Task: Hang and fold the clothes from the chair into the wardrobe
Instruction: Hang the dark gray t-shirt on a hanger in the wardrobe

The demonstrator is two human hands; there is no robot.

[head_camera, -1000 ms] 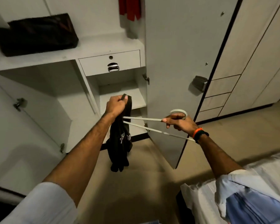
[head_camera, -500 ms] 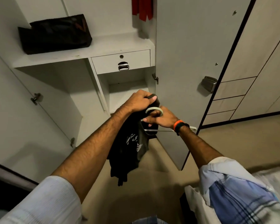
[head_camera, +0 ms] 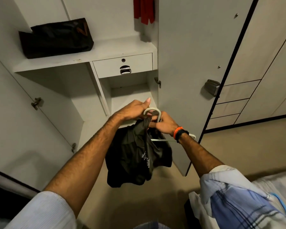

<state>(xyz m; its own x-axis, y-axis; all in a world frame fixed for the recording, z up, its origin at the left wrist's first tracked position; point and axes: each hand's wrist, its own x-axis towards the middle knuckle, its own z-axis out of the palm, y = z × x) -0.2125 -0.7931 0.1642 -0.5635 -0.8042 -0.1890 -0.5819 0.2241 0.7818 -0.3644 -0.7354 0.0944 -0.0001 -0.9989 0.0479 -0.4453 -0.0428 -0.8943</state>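
1. Left hand (head_camera: 133,109): grip clenched on the top of the dark garment (head_camera: 135,156) at the hanger hook; thumb tip points up.
2. Right hand (head_camera: 163,123): grip curled round the neck of the pale hanger (head_camera: 153,111), just below the hook. Orange and dark bands sit on that wrist.
3. Both hands touch, held in front of the open wardrobe (head_camera: 82,60).
4. Garment hangs bunched below the hands, in the air above the floor (head_camera: 238,149); white print shows on its front.
5. Hanger arm sticks out right, under the right wrist; the rest is hidden in the cloth.
6. Black bag (head_camera: 56,38) sits on the wardrobe shelf, upper left.
7. Drawer (head_camera: 122,65) with a metal pull sits below the shelf.
8. Red cloth (head_camera: 144,9) hangs at the top.
9. Wardrobe door (head_camera: 188,63) stands open just right of the hands.
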